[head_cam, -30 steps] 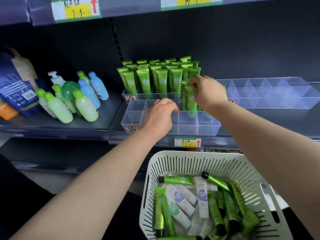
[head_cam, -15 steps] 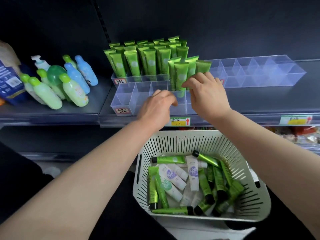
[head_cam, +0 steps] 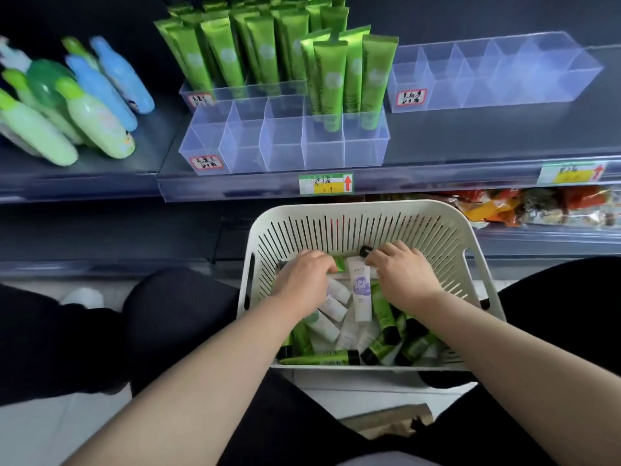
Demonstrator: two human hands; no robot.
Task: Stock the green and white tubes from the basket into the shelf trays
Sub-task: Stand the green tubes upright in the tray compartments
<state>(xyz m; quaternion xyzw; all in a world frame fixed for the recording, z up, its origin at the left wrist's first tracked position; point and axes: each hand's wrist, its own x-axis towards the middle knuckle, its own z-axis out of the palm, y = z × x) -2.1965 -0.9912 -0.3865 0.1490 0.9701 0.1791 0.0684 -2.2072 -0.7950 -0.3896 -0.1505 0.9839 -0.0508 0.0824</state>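
Note:
A white slotted basket (head_cam: 356, 210) sits between my knees, holding several green tubes (head_cam: 319, 358) and white tubes (head_cam: 360, 290). My left hand (head_cam: 302, 280) is inside it, fingers curled over a green tube whose end pokes out (head_cam: 340, 264). My right hand (head_cam: 405, 280) is also inside, fingers closed around a black-capped tube (head_cam: 366, 252). On the shelf above, the clear front tray (head_cam: 242, 153) holds a few upright green tubes (head_cam: 331, 79) in its right compartments. The tray behind it is packed with green tubes (head_cam: 221, 55).
A clear divided tray (head_cam: 497, 82) stands at the right of the shelf. Green and blue bottles (head_cam: 84, 105) lie at the left. A price label (head_cam: 326, 183) marks the shelf edge. Snack packets (head_cam: 504, 206) fill the lower shelf, and brown paper (head_cam: 386, 425) lies on the floor.
Both hands left the front tray and dropped into the basket, leaving the green tubes standing in the tray. The view tilted downward.

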